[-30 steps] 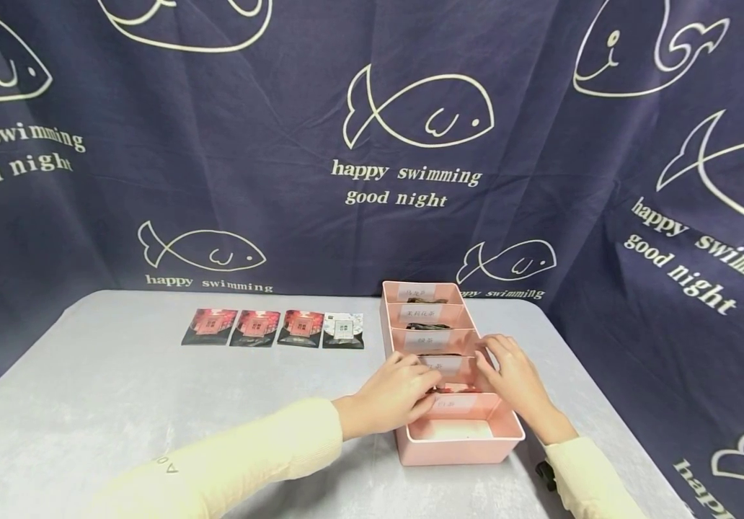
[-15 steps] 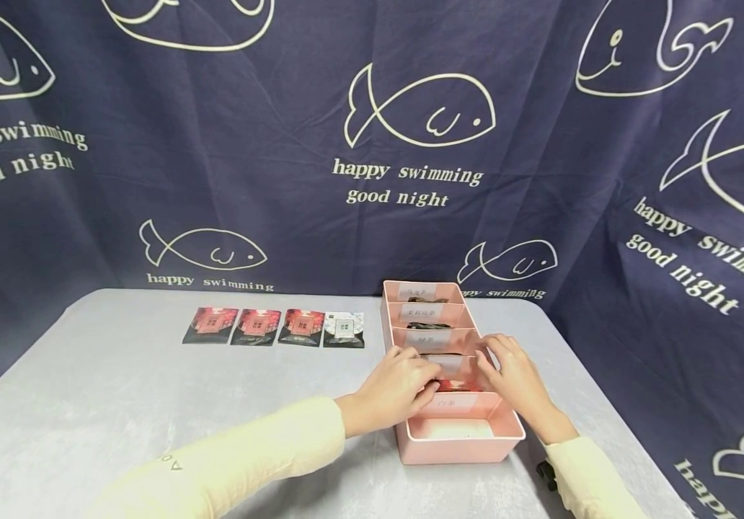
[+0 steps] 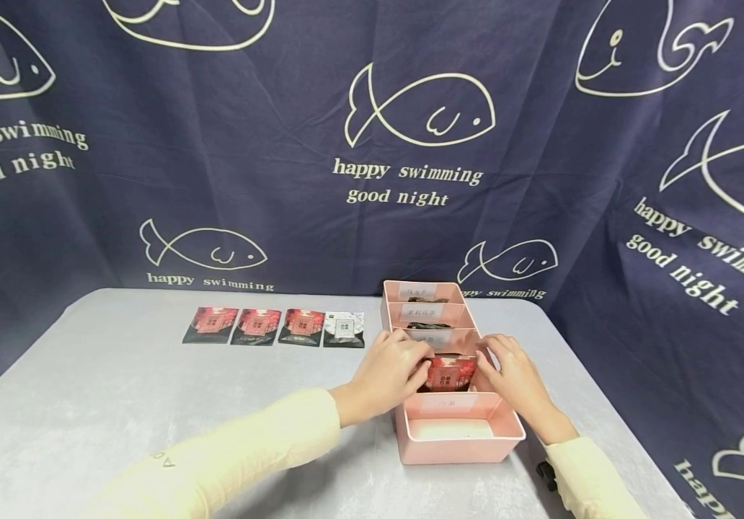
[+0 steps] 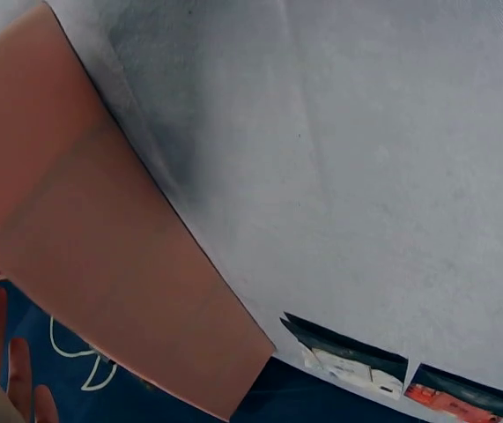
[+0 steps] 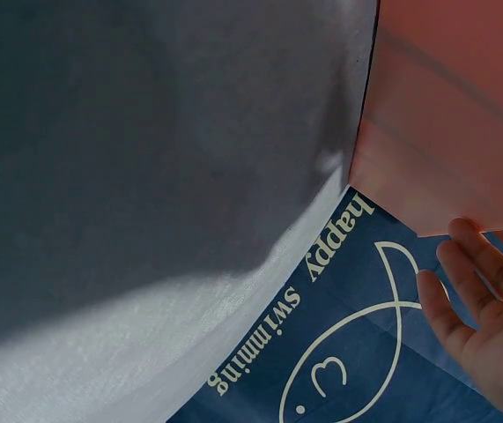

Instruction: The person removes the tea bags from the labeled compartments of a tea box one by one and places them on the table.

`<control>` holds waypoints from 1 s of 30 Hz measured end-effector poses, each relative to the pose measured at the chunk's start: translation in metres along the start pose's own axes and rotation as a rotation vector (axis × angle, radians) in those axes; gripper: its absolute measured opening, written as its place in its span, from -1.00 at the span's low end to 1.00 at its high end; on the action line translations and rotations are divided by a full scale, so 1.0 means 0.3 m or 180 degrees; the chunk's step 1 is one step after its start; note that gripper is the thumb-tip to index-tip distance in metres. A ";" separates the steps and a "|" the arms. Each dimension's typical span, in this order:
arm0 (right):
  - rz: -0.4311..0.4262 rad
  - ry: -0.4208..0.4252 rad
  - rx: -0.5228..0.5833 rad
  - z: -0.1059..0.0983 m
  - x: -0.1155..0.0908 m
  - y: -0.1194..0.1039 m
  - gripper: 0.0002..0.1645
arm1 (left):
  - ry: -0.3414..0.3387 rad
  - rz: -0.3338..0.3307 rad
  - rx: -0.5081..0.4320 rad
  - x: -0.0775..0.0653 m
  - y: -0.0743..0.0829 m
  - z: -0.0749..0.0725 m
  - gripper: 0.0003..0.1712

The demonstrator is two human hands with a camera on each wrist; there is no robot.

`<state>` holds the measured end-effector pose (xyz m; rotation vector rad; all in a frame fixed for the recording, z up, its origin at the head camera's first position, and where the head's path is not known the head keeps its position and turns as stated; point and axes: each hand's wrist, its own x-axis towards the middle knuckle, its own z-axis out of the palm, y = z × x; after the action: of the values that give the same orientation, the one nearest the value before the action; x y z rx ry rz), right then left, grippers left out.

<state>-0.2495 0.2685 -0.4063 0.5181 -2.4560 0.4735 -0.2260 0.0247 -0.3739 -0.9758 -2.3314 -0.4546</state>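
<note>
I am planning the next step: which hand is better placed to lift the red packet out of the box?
Probably the left hand: it seems to pinch the red packet by its left edge, while the right hand rests at the right rim of the pink box.

Navy cloth (image 3: 307, 144) with pale fish outlines (image 3: 420, 108) and lettering (image 3: 407, 174) behind and beside a light grey table (image 3: 151, 382).

Long cream left sleeve (image 3: 255, 441) worn, marked with dark lettering (image 3: 168, 462), matching right sleeve (image 3: 595, 481) worn, small black piece (image 3: 546, 476) seen beside its cuff (image 3: 563, 448)
</note>
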 end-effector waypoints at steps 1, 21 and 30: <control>-0.0013 0.0014 0.0004 0.001 0.000 0.001 -0.83 | 0.0009 -0.0002 -0.0008 0.003 -0.003 -0.005 -0.92; 0.0023 0.0022 0.0016 -0.004 -0.002 -0.005 -0.82 | 0.0498 -0.0085 -0.0207 0.074 -0.063 -0.144 -0.94; -0.0010 0.0054 0.0025 -0.003 -0.003 -0.003 -0.81 | 0.0553 -0.0270 -0.0116 0.047 -0.136 -0.206 -0.94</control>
<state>-0.2479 0.2682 -0.4060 0.5190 -2.4377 0.4845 -0.2413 -0.0262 -0.3205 -0.8220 -2.2204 -0.5935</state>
